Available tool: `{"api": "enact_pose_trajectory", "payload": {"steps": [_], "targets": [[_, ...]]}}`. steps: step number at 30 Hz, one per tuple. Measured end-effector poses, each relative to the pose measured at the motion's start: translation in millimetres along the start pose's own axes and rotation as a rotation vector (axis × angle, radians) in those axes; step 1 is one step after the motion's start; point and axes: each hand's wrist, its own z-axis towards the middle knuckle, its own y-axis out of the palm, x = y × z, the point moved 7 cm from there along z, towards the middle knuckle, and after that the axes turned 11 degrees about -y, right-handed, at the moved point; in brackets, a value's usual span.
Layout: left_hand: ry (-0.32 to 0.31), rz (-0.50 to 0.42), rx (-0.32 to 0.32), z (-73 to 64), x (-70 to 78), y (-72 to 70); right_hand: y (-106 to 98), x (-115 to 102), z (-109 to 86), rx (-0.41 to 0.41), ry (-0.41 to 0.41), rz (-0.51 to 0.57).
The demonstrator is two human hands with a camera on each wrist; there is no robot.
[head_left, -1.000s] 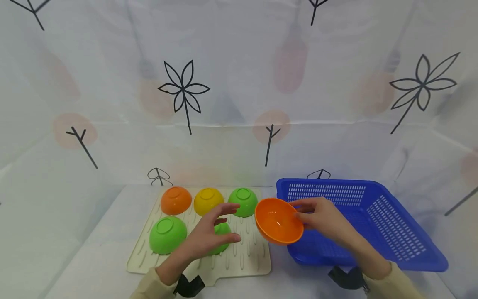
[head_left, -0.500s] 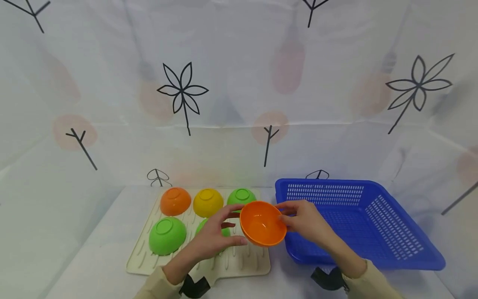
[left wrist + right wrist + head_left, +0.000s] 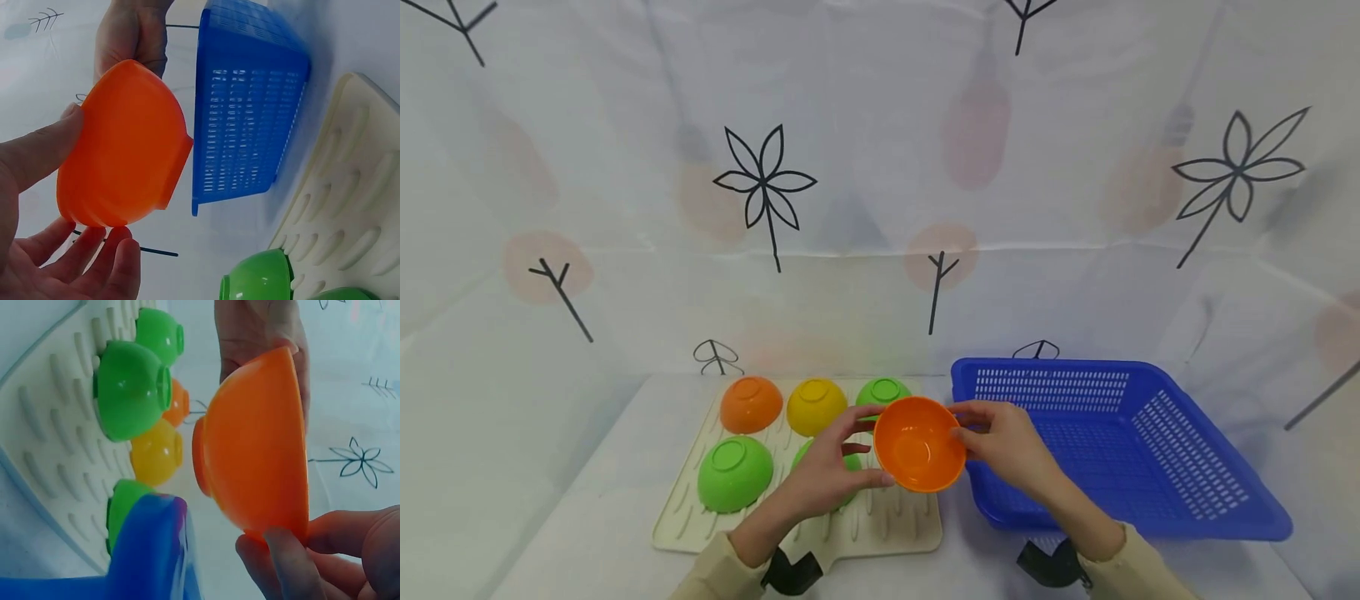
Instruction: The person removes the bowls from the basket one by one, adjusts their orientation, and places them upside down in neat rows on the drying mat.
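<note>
An orange bowl (image 3: 920,444) is held up between both hands, its hollow tilted toward the head camera. My right hand (image 3: 1011,446) pinches its right side, thumb inside the rim and fingers behind. On the opposite side, my left hand (image 3: 823,471) has its thumb at the rim and its fingertips against the outer wall, as the left wrist view shows. Upside down on a cream drying mat (image 3: 902,529) sit another orange bowl (image 3: 751,405), a yellow bowl (image 3: 816,407) and several green bowls (image 3: 735,474), one partly hidden behind my left hand.
A blue perforated basket (image 3: 1120,450) stands to the right of the mat, with my right forearm over its near left part. White cloth covers the table (image 3: 587,500), and a patterned curtain (image 3: 850,167) hangs behind.
The orange bowl has moved left in my right hand, from beside the basket to over the mat's right edge. My left fingers have met it, while the other bowls stay put.
</note>
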Motion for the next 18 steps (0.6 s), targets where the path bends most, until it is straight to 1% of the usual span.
{"api": "enact_pose_trajectory", "payload": {"steps": [6, 12, 15, 18], "targets": [[0.006, 0.001, -0.006, 1.8, -3.5, -1.7, -1, -4, -1.9, 0.030, -0.058, 0.021], [-0.010, 0.015, 0.000, 5.8, -11.4, -3.8, -2, -5, -3.5, 0.066, -0.065, 0.051], [-0.018, -0.012, -0.008, 8.4, -15.4, -4.4, -3, -6, -4.5, 0.079, -0.069, 0.087], [-0.028, -0.059, -0.030, 10.0, -18.0, -3.8, -3, -6, -5.6, 0.085, -0.075, 0.125]]}}
